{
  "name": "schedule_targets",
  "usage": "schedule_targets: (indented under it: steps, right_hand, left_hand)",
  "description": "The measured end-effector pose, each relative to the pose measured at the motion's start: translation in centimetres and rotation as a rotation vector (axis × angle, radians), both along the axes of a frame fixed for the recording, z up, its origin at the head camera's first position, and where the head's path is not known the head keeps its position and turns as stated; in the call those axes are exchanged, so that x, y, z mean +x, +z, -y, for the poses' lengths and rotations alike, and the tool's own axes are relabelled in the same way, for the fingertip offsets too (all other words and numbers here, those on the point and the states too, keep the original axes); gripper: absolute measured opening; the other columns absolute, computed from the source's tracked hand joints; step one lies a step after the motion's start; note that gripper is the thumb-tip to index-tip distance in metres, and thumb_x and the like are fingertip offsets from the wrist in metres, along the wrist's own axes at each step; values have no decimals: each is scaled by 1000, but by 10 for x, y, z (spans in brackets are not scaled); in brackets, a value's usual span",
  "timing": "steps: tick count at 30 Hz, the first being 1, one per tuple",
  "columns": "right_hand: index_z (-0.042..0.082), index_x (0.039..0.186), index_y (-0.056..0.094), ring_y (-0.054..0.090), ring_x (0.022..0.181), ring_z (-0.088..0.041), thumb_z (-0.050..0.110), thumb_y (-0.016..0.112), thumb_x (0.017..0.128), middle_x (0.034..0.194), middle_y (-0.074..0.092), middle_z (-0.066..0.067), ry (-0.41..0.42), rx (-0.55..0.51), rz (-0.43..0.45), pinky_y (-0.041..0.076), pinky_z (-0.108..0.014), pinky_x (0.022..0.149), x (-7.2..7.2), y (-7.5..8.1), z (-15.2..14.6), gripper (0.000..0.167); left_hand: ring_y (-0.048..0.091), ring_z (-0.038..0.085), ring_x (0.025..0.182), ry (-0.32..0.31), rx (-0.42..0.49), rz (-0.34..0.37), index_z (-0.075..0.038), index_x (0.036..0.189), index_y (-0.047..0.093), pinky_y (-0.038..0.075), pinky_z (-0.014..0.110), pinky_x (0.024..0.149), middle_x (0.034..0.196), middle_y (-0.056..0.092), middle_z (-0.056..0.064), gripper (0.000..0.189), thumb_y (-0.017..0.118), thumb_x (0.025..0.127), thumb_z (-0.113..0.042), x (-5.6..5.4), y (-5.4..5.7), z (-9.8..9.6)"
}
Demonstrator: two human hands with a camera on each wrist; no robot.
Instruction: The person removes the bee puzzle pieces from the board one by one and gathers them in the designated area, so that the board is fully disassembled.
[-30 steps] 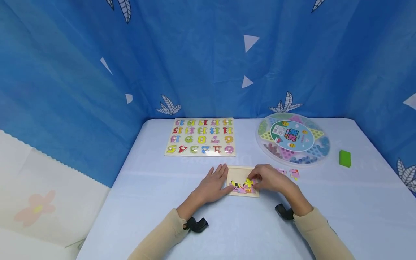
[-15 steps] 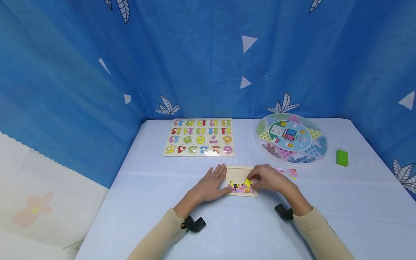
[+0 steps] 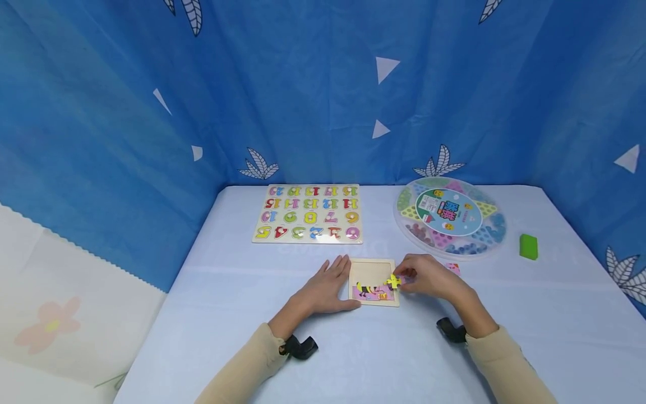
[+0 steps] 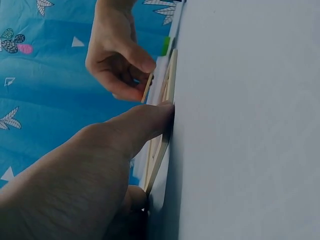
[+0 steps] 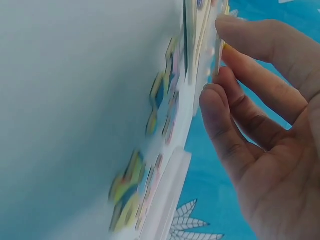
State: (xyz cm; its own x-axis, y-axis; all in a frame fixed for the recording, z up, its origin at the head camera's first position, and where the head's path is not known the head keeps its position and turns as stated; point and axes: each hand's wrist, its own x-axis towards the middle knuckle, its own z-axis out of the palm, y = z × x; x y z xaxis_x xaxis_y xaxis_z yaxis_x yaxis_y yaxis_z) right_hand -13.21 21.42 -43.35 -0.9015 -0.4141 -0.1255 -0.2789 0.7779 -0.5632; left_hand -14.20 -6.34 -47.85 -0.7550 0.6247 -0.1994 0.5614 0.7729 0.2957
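My right hand (image 3: 426, 276) pinches a yellow-and-pink jigsaw piece (image 3: 393, 281) between thumb and fingertips, over the right edge of a small wooden puzzle tray (image 3: 370, 270). In the right wrist view the piece (image 5: 218, 60) is seen nearly edge-on, raised above the tray. Flat on the left side of the tray lies my left hand (image 3: 325, 287), its fingers straight and its thumb at the near left corner. Joined pieces with a bee picture (image 3: 370, 292) fill the near part of the tray; bare wood shows in the far part.
A loose pink piece (image 3: 452, 268) lies right of the tray, partly behind my right hand; several loose pieces (image 5: 127, 192) show in the right wrist view. Farther back are a number board (image 3: 310, 214), a round game box (image 3: 449, 216) and a green block (image 3: 528, 247).
My right hand has moved right and lifted the yellow-and-pink piece away from the joined pieces. My left thumb has slid slightly back toward the tray's edge; the left hand otherwise stays put.
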Motion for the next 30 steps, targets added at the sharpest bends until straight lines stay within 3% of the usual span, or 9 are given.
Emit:
schedule_targets:
  steps: [30]
  right_hand:
    - [10, 100, 75, 53, 80, -12, 11, 83, 74, 90, 63, 2, -138, 67, -48, 50, -18, 65, 27, -3, -74, 27]
  left_hand:
    - [4, 18, 154, 10, 14, 8, -7, 157, 12, 9, 40, 126, 166, 6, 5, 101, 51, 87, -69, 1, -1, 0]
